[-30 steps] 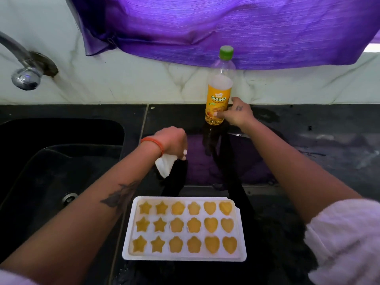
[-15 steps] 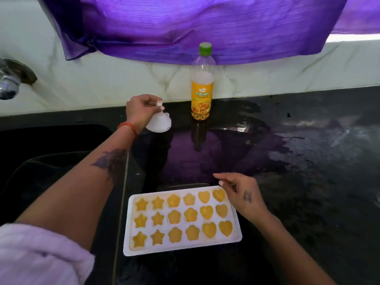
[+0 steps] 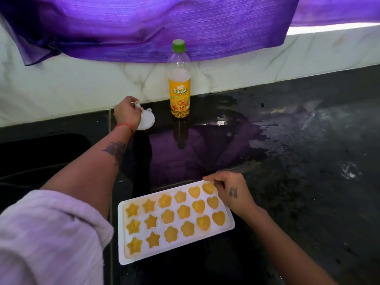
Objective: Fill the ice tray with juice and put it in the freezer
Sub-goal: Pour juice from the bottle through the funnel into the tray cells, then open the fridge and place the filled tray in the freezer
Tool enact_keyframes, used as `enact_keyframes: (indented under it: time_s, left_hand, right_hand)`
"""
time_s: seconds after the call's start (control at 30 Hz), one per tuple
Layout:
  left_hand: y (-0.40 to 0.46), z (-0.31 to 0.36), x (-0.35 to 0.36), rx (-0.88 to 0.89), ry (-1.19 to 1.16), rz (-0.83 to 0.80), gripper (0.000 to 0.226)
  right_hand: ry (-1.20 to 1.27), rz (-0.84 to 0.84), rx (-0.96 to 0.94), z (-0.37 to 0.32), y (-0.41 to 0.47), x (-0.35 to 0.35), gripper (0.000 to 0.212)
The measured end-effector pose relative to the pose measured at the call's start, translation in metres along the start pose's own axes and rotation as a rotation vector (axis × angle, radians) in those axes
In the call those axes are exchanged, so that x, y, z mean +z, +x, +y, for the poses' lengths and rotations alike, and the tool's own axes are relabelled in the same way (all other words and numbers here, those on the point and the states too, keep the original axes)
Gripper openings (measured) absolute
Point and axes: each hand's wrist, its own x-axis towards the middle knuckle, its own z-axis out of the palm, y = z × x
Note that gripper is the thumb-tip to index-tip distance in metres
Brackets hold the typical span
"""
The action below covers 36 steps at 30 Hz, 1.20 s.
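1. Black polished countertop, wet in patches, is backed by a white marble wall hung with purple cloth.
2. A white ice tray, its star, flower and heart moulds filled with yellow juice, is pinched at its far corner by the right hand.
3. A white funnel is held by its spout in the curled fingers of the left hand.
4. A capped mango juice bottle is seen upright just right of the left hand.

My right hand is off the juice bottle and now pinches the ice tray at its far right corner; my left hand sets the funnel down near the bottle.
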Motion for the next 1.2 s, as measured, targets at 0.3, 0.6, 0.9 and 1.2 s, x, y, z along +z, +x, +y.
enact_keyframes:
  time_s: [0.3,0.6,0.9,1.2]
  left_hand:
    - [-0.052,-0.009,-0.04,0.2,0.02,-0.146,0.052]
    - [-0.194,-0.047,-0.109,0.248,0.156,-0.109,0.041]
    - [-0.359,-0.081,-0.144,-0.189,0.165,0.362,0.045]
    - [-0.59,-0.132,-0.159,-0.745,0.195,0.563,0.05]
  right_hand:
    - [-0.12,-0.074,0.039,-0.011,0.003,-0.009,0.022]
    - [-0.072,-0.036,-0.174,-0.058,-0.003,-0.016,0.027]
    - [0.081,-0.321,-0.665,-0.122,-0.059,0.036,0.037]
    - [0.087,-0.818,-1.094,-0.134,-0.219,0.12,0.035]
